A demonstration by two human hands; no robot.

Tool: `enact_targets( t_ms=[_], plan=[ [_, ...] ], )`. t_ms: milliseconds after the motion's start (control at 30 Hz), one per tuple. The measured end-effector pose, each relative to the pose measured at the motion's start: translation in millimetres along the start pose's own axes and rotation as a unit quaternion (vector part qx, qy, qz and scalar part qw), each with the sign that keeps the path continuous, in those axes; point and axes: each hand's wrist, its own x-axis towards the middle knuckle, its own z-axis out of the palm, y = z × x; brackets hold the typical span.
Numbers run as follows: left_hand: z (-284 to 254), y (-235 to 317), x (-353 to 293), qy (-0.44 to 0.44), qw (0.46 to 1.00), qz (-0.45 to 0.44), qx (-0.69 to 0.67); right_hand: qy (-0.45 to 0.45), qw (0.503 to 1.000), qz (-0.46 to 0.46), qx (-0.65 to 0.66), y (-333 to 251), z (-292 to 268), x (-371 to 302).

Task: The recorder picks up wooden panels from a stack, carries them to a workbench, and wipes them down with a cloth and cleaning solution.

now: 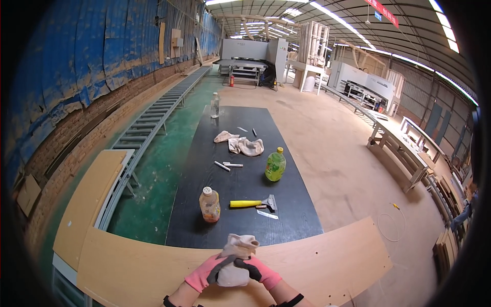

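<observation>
Cloth (pixel 236 278) bunched at lower centre of frame, over the board (pixel 317 258); contact between the two cannot be told. Left hand (pixel 217 268) and right hand (pixel 254 267), both gloved, closed around it from either side. Scraper (pixel 246 203) lies right of the nearest bottle (pixel 209 207), on the black table (pixel 240 185).

held cloth (pixel 239 246): matt fabric | pale board (pixel 312 256): smooth wood | scraper blade (pixel 270 201): seemingly metal
</observation>
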Motion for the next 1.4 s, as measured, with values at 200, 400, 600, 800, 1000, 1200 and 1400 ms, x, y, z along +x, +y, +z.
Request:
enact_targets(
  t_ms=[200, 400, 600, 800, 1000, 1200, 1400],
  plan=[
    [-7.0, -5.0, 3.9, -0.022, 0.997, -0.026, 0.065, 0.012, 0.977, 0.114, 0.179, 15.1, 4.3, -22.2],
    [-74.4, 12.7, 51.6, 0.331, 0.818, 0.288, 0.371, 0.179, 0.883, 0.054, 0.43, 29.2, -46.4, -17.7],
    [-131.9, 24.9, 124.0, 0.406, 0.741, 0.352, 0.402, 0.162, 0.866, 0.041, 0.472, 10.6, -51.3, -27.5],
    [-134.4, 28.0, 161.4, 0.36, 0.797, 0.355, 0.33, 0.174, 0.874, 0.086, 0.445, 13.6, -39.2, -31.5],
    [-103.5, 19.7, 185.7, 0.42, 0.719, 0.381, 0.402, 0.169, 0.875, 0.046, 0.452, 6.6, -39.5, -11.7],
    [-82.3, 26.5, 204.4, 0.538, 0.69, 0.382, 0.297, 0.162, 0.849, 0.0, 0.503, 0.8, -45.0, -1.4],
    [-84.8, 10.5, 170.5, 0.386, 0.736, 0.438, 0.342, 0.184, 0.821, -0.023, 0.54, 9.0, -53.8, -16.8]
  ],
)
